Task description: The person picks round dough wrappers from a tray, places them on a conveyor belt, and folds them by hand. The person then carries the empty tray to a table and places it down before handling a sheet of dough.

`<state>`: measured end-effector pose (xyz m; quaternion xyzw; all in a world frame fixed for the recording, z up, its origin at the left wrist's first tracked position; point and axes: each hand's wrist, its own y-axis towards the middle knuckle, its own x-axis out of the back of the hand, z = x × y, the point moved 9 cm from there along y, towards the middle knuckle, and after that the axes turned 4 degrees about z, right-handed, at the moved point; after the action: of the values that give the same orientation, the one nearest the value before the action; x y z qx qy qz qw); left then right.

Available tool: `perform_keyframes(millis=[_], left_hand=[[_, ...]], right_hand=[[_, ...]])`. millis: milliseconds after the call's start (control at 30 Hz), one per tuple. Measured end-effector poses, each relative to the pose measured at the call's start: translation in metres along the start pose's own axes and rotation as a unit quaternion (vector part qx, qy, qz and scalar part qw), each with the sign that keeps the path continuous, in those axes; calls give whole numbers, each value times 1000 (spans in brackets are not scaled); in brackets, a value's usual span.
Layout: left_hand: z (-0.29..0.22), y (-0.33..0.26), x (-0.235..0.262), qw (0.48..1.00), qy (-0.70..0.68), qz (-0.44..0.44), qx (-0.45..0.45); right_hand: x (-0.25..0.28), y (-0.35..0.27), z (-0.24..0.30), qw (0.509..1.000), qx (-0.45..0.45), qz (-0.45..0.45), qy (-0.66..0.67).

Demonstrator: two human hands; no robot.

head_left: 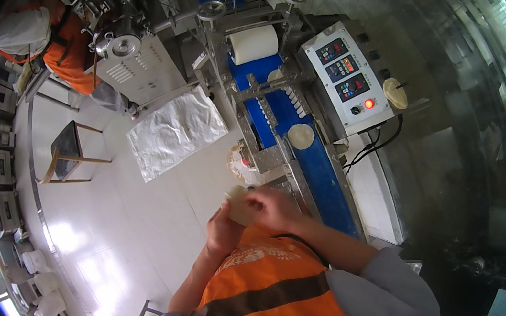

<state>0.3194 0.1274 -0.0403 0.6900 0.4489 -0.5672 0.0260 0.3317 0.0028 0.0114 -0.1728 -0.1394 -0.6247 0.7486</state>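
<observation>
Your left hand [225, 224] is cupped under a pale round piece of dough [238, 203], fingers curled up around its lower side so the piece rests in your palm. Your right hand [273, 205] comes across from the right and presses on the top and right edge of the same piece, fingers bent and closed against it; both hands grip it between them, held up in front of your orange vest [270, 304], above the white floor [143, 233].

Just beyond your hands a blue conveyor belt [321, 181] runs away from you between steel side rails. A flat round dough disc [300, 136] lies on the belt, well apart from the piece you hold. Farther along, a row of small white rollers crosses the belt, and past that sits a large white roller [254, 44].

To the right of the belt stands a tilted control panel [349, 77] with dark displays and a lit red button. To the left, a crinkled silver sheet [176, 132] hangs off the machine, and a small stool [70, 153] stands on the floor. At the far left, another person in an orange vest [66, 48] stands by a steel machine.
</observation>
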Motion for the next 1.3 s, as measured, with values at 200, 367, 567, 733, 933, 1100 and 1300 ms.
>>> perform_keyframes(millis=[200, 367, 567, 733, 933, 1100, 1300], left_hand=[[1, 1, -10, 997, 60, 46, -29], [5, 4, -16, 997, 39, 73, 0], [1, -1, -6, 994, 104, 26, -5], [2, -2, -6, 992, 129, -7, 13], [5, -3, -10, 986, 162, 26, 3], [13, -1, -14, 992, 111, 63, 21], [23, 5, 18, 977, 199, 4, 75]], right_hand=[[-15, -9, 14, 998, 1, -45, 52], [-12, -17, 7, 987, 8, -98, 128], [-26, -31, -33, 887, -128, -91, 435], [-30, -36, -71, 797, -132, -124, 576], [-13, -38, -50, 845, -152, -124, 497], [-10, -35, -35, 870, -124, -75, 471], [15, -37, -51, 899, -123, -132, 398]])
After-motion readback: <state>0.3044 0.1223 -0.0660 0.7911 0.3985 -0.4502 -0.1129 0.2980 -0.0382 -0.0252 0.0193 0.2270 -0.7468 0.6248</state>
